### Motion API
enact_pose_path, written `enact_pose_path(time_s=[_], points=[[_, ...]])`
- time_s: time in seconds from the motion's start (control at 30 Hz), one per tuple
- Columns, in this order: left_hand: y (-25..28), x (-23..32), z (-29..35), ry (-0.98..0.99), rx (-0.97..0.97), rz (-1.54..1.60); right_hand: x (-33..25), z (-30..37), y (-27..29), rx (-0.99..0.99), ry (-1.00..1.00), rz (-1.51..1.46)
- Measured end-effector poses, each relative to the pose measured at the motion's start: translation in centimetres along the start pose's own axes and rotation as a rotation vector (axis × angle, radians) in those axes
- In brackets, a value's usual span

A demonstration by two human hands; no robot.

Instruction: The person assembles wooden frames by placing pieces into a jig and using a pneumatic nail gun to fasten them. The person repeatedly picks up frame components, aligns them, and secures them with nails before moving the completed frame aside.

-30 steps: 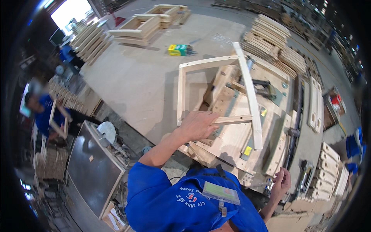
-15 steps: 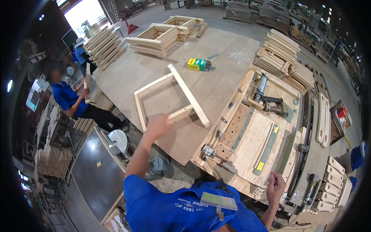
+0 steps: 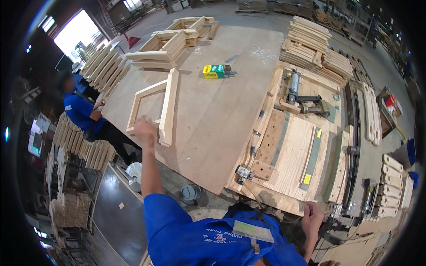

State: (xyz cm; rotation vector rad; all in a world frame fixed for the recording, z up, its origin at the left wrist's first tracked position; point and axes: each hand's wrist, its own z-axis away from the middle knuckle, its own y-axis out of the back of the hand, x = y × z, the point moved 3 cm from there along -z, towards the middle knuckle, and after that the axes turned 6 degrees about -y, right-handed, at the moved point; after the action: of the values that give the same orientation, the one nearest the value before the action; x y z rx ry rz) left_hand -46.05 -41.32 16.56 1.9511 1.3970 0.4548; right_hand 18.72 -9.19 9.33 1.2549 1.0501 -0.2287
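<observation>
A four-sided pale wooden frame [image 3: 167,111] rests on the left part of the big brown worktable [image 3: 213,137]. My left hand [image 3: 145,129] reaches out to it, its fingers closed on the near rail. To the right, my right hand [image 3: 313,215] hovers by the near edge of a wooden jig [image 3: 290,146]. Its fingers are curled in, and whether they hold anything is hidden. A nail gun [image 3: 314,105] lies at the jig's far end, beside a metal cylinder [image 3: 293,84].
A green and yellow box [image 3: 214,72] sits mid-table, with nails or similar pieces beside it. Assembled wooden frames [image 3: 166,48] stand at the far left. Slats are stacked [image 3: 306,42] at the far right. A co-worker [image 3: 82,106] in blue stands at the table's left side.
My left hand has moved the wooden frame leftward across the table, turning it. My right hand stays low by the jig. The view has shifted, and the co-worker's hands are now lower.
</observation>
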Motion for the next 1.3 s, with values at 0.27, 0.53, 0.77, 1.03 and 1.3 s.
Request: enact_pose_path(time_s=[0.27, 0.53, 0.77, 1.03, 1.3], points=[[0.2, 19.3, 6.7, -0.238, -0.293, 0.86, 0.4, 1.9, -0.1, -0.227, -0.211, 0.172], [7.3, 27.8, 12.6, -0.404, -0.344, 0.891, 5.9, 11.4, 7.5, -0.036, -0.361, 0.068], [18.8, 44.3, 21.1, -0.828, -0.508, 1.214, 23.1, 32.4, 25.0, 0.592, -1.055, 0.504], [32.0, 52.5, 30.8, -1.235, -0.681, 1.384, 35.2, 47.1, 36.0, 0.23, -1.441, 0.863], [31.2, 51.0, 31.8, -1.182, -0.75, 1.35, 33.3, 44.4, 37.8, 0.091, -1.269, 0.744]])
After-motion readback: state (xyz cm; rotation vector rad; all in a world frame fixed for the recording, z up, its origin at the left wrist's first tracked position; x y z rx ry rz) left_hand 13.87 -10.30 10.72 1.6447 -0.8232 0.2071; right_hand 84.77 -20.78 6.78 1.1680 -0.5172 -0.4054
